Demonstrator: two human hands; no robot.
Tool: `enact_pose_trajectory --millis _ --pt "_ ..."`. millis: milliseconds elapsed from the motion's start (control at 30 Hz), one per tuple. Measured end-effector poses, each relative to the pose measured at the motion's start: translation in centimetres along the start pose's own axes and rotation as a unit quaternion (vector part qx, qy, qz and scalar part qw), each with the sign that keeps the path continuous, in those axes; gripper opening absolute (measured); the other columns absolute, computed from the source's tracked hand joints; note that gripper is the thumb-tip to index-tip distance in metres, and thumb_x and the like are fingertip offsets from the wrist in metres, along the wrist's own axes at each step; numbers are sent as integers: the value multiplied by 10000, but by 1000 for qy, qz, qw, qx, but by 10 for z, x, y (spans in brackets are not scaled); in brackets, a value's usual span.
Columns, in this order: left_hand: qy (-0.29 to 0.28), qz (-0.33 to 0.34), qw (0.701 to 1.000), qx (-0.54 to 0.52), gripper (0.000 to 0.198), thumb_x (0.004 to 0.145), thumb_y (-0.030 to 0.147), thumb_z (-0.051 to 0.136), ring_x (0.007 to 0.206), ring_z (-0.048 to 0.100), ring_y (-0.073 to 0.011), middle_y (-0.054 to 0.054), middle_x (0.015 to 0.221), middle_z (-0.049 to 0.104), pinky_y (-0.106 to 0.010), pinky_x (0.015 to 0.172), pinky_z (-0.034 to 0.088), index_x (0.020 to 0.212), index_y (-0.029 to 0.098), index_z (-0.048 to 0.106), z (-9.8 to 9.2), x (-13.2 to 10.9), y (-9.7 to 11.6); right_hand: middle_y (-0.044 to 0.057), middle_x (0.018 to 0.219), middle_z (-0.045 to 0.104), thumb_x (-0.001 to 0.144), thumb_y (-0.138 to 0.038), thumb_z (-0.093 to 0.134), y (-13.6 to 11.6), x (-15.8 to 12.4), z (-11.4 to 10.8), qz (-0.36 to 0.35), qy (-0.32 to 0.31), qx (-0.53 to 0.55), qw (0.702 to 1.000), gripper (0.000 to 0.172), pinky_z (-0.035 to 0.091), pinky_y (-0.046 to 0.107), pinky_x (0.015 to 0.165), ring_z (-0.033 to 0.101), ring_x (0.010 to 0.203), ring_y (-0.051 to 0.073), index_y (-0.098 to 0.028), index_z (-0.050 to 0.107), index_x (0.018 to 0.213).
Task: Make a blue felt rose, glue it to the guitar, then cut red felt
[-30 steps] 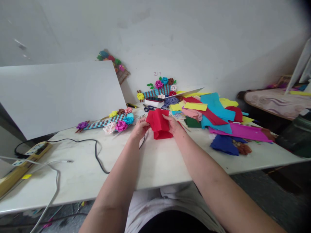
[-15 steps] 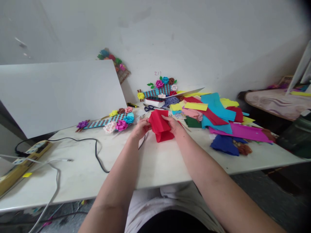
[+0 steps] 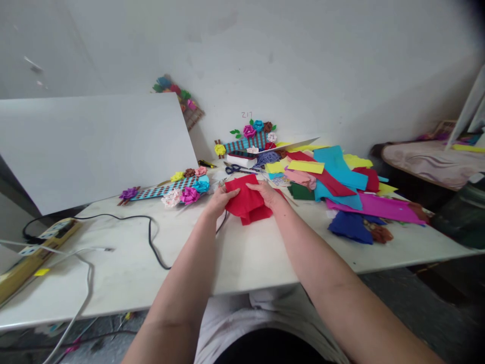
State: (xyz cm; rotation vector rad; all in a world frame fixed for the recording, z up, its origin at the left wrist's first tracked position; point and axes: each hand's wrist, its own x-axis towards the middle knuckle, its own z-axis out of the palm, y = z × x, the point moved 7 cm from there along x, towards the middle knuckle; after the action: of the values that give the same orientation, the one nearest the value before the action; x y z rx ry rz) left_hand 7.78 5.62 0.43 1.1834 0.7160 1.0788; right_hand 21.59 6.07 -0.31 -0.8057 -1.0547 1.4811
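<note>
We've got the folded red crepe-paper sheet (image 3: 248, 202) down on the white bench (image 3: 246, 258), just left of the heap of coloured paper sheets (image 3: 341, 174). It looks creased into layers, with no finished shape yet. Our left hand (image 3: 220, 198) and right hand (image 3: 268, 193) reach forward, fingers closed on its upper edge.

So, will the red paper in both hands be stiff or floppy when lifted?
Probably floppy: the red paper creases and bends between the left hand and right hand. Likely very light, since it looks thin. It seems unlikely to roll, lying folded on the white table.
</note>
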Motion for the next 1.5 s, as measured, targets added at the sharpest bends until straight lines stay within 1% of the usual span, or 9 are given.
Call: enact_pose_trajectory --millis 133,367,567,767,900,1000,1133,1400,1500 --pt "-3 11 1000 -1 364 594 308 801 751 669 -241 -115 811 711 -330 700 531 878 105 699 1 2 2 45 679 719 700 -219 690 -7 0 -5 -18 45 -24 999 122 545 318 616 671 598 190 -151 681 801" --pt "21 25 999 -13 373 579 319 813 690 660 -188 -96 799 714 -284 684 535 866 109 701 7 2 2 35 673 718 677 -234 716 -3 6 -5 -41 59 -56 996 155 550 326 640 676 618 195 -156 687 809" --pt "22 11 1000 3 433 562 341 820 694 663 -197 -91 832 715 -296 671 533 912 118 695 8 1 2 43 691 723 685 -221 707 -2 5 -5 -45 74 -19 996 128 554 337 672 687 654 205 -151 679 788" --pt "-2 -35 998 60 416 511 377 837 571 634 -181 -94 693 693 -280 580 510 774 89 693 8 1 -3 33 803 740 699 -184 690 -7 6 -14 -94 116 66 987 140 565 343 723 694 719 195 -164 673 836" --pt "16 -25 997 69 396 539 399 821 576 634 -176 -95 691 694 -275 586 510 753 90 696 2 3 -3 30 784 738 709 -185 683 -8 8 -20 -115 123 100 981 140 569 358 734 694 717 198 -169 662 846" --pt "39 -12 997 62 385 552 406 813 570 626 -159 -84 665 688 -254 579 503 736 89 697 -1 3 0 40 806 739 712 -196 679 -6 10 -24 -115 132 121 977 166 570 384 745 697 737 210 -166 651 872" --pt "42 -16 996 76 377 563 402 807 573 629 -174 -94 672 689 -274 582 505 742 87 704 0 3 -1 45 827 738 732 -238 666 -3 13 -28 -100 149 139 974 185 567 403 765 699 766 217 -175 630 902" --pt "87 32 994 58 304 615 380 773 591 639 -204 -102 676 690 -298 591 506 712 100 703 -16 9 0 39 858 736 788 -243 599 1 14 -36 -81 180 177 964 122 558 366 806 694 850 195 -186 625 892" --pt "92 32 994 46 290 628 356 761 603 646 -211 -102 701 695 -305 595 510 762 107 698 -19 10 -2 41 849 737 800 -239 591 3 12 -35 -64 190 199 959 105 558 354 809 694 847 189 -183 624 882"
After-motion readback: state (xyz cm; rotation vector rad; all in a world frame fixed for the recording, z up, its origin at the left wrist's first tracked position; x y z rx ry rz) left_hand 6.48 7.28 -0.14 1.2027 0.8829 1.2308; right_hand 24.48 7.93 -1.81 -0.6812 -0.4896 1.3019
